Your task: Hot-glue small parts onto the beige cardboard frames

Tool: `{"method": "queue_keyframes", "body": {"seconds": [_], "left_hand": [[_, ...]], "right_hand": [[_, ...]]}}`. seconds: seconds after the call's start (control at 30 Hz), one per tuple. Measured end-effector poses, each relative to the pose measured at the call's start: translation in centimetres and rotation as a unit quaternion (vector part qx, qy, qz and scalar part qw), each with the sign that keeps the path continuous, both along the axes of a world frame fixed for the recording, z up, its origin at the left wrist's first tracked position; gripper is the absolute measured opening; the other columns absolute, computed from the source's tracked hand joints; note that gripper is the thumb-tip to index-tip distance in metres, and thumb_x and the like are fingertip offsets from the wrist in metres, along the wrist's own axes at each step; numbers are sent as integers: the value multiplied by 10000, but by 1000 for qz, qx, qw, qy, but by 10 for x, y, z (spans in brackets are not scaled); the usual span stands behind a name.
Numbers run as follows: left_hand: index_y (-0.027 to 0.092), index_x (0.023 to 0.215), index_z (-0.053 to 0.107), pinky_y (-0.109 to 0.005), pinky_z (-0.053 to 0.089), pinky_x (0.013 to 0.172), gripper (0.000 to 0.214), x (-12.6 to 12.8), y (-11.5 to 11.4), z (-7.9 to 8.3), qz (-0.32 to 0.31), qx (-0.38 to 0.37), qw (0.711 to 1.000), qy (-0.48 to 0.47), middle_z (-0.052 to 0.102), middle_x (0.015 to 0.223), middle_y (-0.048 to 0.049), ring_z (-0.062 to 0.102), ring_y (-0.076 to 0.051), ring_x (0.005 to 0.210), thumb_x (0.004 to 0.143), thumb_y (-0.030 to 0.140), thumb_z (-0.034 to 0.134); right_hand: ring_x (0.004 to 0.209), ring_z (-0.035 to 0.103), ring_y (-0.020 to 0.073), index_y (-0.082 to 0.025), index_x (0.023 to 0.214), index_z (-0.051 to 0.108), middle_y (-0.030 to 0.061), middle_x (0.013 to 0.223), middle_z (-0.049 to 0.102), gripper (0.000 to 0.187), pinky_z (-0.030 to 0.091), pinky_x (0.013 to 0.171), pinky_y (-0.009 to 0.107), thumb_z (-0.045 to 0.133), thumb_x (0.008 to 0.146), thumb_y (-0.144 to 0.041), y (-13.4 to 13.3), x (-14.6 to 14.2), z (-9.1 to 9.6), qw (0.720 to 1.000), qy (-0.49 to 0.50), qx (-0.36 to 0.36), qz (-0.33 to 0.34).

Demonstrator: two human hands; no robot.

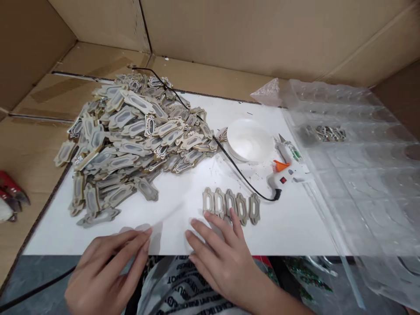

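Note:
A big heap of flat beige ornate cut-out pieces (127,135) covers the left of a white board (288,223). A short row of several such pieces (231,205) lies side by side near the board's front. My right hand (223,258) rests flat, fingers spread, its fingertips touching that row. My left hand (105,271) lies at the front edge with fingers stretched toward a thin clear strip (164,218) that I can barely make out. Neither hand grips anything that shows.
A white bowl (250,140) and a white hot glue gun (288,168) with a black cord (236,168) sit behind the row. Clear plastic blister trays (357,175) fill the right. Cardboard walls (229,30) enclose the area. Red pliers (9,192) lie far left.

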State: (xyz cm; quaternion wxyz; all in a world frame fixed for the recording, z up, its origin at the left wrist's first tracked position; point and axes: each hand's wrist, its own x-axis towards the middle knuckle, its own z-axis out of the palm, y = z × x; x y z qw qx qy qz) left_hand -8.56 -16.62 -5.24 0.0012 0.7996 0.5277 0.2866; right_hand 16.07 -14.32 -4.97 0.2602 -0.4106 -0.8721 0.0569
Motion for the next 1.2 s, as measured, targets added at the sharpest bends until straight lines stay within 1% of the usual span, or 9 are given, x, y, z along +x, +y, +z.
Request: {"method": "queue_keyframes", "body": {"seconds": [0.1, 0.23, 0.33, 0.43, 0.53, 0.6, 0.8, 1.07, 1.2], "left_hand": [[197, 1050, 690, -361, 483, 785, 190, 5, 2, -2, 16, 27, 999, 12, 728, 931, -52, 650, -192, 807, 878, 154, 622], [245, 1115, 710, -417, 433, 817, 234, 16, 5, -3, 27, 38, 995, 90, 705, 1025, -107, 648, -237, 851, 900, 251, 617], [287, 1144, 707, -438, 411, 839, 262, 17, 4, -6, 9, 29, 994, 108, 683, 1079, -112, 623, -258, 885, 892, 298, 637], [301, 1133, 708, -409, 414, 865, 271, 13, -1, -9, -10, 45, 994, 103, 659, 1047, -81, 590, -227, 870, 864, 300, 679], [278, 1106, 710, -398, 416, 890, 252, 10, -4, -10, -8, 53, 996, 75, 639, 989, -74, 562, -214, 865, 854, 291, 690], [268, 1128, 701, -424, 418, 925, 272, 12, -5, -10, -6, 45, 996, 73, 643, 1029, -91, 562, -234, 908, 860, 309, 678], [285, 1084, 714, -445, 408, 954, 224, 20, -4, -10, -15, 46, 997, 58, 645, 1035, -82, 579, -238, 920, 864, 256, 680], [271, 1070, 729, -435, 435, 930, 268, 15, -4, -13, -48, 48, 995, 69, 673, 1031, -84, 588, -229, 914, 820, 173, 719], [271, 1086, 722, -425, 450, 895, 316, 15, -4, -14, -63, 51, 994, 75, 676, 1031, -81, 596, -228, 906, 799, 139, 735]], "right_hand": [[1164, 534, 230, -192, 1123, 709, 17, 1195, 720, 249, 75, 1237, 479, 628, 920, -312, 1, -3, -5, 999, -4, 12, -44], [1229, 493, 267, -159, 1163, 697, 55, 1266, 690, 329, 26, 1231, 522, 593, 941, -378, 4, -4, -7, 996, -33, 29, -74], [1272, 473, 277, -166, 1149, 704, 47, 1286, 681, 313, 24, 1228, 542, 585, 946, -373, 0, -1, -7, 997, -40, 27, -66], [1288, 465, 268, -187, 1172, 698, 16, 1299, 676, 329, -2, 1231, 537, 593, 941, -397, -7, 4, -5, 998, -57, 15, -34], [1307, 446, 273, -189, 1214, 679, -2, 1341, 651, 409, -65, 1221, 556, 591, 933, -472, -10, 10, -5, 996, -84, 12, -7], [1316, 436, 286, -179, 1226, 673, -1, 1358, 639, 438, -83, 1212, 575, 596, 927, -490, -11, 12, -7, 996, -91, 17, -11], [1257, 504, 254, -208, 1121, 723, -28, 1251, 706, 236, 5, 1224, 582, 639, 928, -315, -16, 12, -16, 997, -45, 61, -25], [1229, 540, 239, -237, 1074, 746, -28, 1194, 732, 226, 55, 1224, 584, 551, 965, -204, -18, 10, -19, 996, -27, 80, -30], [1245, 529, 246, -237, 1126, 728, -28, 1235, 713, 224, 56, 1222, 591, 618, 930, -232, -16, 5, -21, 996, -24, 80, -37]]}}
